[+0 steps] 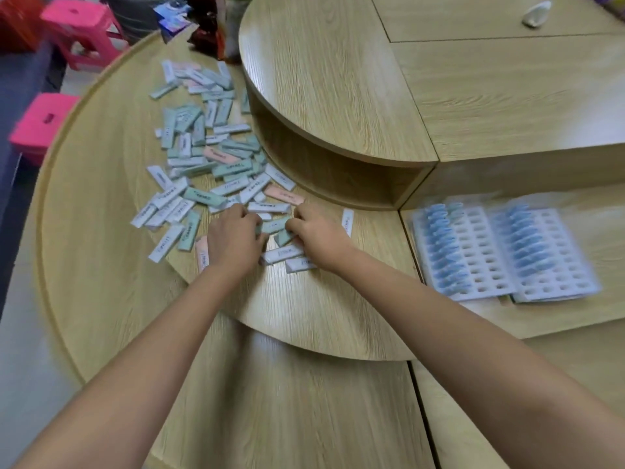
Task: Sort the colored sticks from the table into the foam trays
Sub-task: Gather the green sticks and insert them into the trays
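Note:
A heap of flat sticks (pixel 203 154) in green, white and pink lies on the curved wooden table (pixel 101 204). At the heap's near edge my left hand (pixel 233 236) and my right hand (pixel 313 236) both have curled fingers and pinch the two ends of one green stick (pixel 274 225). More green and white sticks lie under and between the hands. Two white foam trays (pixel 487 258) lie side by side to the right, each with a column of blue sticks filling its left holes. The image is blurred.
A raised round wooden shelf (pixel 324 79) stands behind the heap, with an open recess below it. Pink plastic stools (pixel 77 32) stand on the floor at far left. A lone white stick (pixel 347 222) lies right of my right hand.

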A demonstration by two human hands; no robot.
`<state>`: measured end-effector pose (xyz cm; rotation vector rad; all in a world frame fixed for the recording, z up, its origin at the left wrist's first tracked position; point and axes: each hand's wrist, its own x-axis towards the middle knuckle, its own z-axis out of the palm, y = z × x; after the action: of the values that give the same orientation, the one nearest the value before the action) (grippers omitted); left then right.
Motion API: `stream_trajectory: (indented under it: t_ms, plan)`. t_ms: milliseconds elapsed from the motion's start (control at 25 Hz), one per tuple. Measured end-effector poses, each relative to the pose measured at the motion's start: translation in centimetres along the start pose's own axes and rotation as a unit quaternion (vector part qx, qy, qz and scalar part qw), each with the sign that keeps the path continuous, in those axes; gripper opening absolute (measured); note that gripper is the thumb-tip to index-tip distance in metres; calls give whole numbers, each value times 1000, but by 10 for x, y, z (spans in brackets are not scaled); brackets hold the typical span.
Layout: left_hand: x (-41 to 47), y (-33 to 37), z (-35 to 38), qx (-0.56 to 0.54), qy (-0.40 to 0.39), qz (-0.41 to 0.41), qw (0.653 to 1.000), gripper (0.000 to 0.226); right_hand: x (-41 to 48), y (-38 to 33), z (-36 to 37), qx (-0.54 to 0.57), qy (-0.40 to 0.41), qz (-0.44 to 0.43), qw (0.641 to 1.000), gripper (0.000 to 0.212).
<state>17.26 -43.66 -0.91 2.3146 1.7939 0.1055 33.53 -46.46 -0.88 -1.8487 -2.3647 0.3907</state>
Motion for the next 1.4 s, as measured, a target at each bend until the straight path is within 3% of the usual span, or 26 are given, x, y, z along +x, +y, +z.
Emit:
stream_trajectory:
  t_ms: [80,200,280,560,800,1040,1240,1400]
  plan:
    - [4,-1,-1,-25,2,-8,1000,31,7,-4,3,37,13,22,999,14]
    - [4,1,-8,-75,1,-21,997,19,10,-10,4,-45,-3,-32,998,11]
    - [1,1,-10,-98,6,-27,995,12,10,-13,2,-42,-3,-39,998,14]
    - [-10,9,-24,-243,21,-25,970,20,-11,2,-22,94,38,-21,995,9]
    - [-36,56,-48,-315,67,55,945,22,-87,54,-74,278,117,80,950,11]
    - [-55,164,-51,-310,116,102,938,25,-170,165,-103,378,184,151,895,14]
    - [-43,256,-34,-270,108,132,948,25,-201,221,-115,418,127,165,884,12]
    - [-19,300,-29,-208,89,135,965,25,-195,239,-118,398,77,138,904,16]
